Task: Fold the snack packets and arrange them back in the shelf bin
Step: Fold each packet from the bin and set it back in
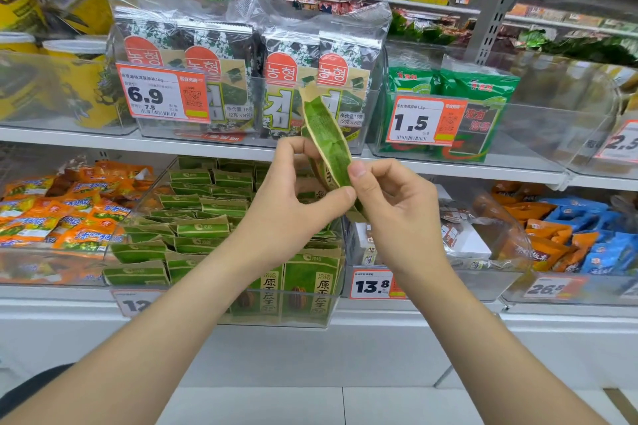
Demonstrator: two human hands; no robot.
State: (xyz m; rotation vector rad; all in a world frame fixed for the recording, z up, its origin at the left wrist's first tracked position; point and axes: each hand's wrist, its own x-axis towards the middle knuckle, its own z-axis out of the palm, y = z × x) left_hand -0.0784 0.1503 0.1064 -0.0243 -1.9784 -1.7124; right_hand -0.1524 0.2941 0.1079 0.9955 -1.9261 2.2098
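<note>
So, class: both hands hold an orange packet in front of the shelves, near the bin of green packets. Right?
Not quite. The head view shows the held packet is green, not orange. The left hand and right hand do hold it near the bin of green packets.

Green, tan-edged snack packet [328, 134]

The packet [326, 145] I'm holding looks like matt kraft paper; the bin [331, 307] is clear glossy plastic.

The orange-and-white price tag [162, 93] on the clear plastic seaweed bin [371, 107] reads 6.9, with 7.5 below. A second such tag [426, 121] reads 1.5. A third tag [373, 285], on the lower shelf [414, 308], reads 13.8.
</note>
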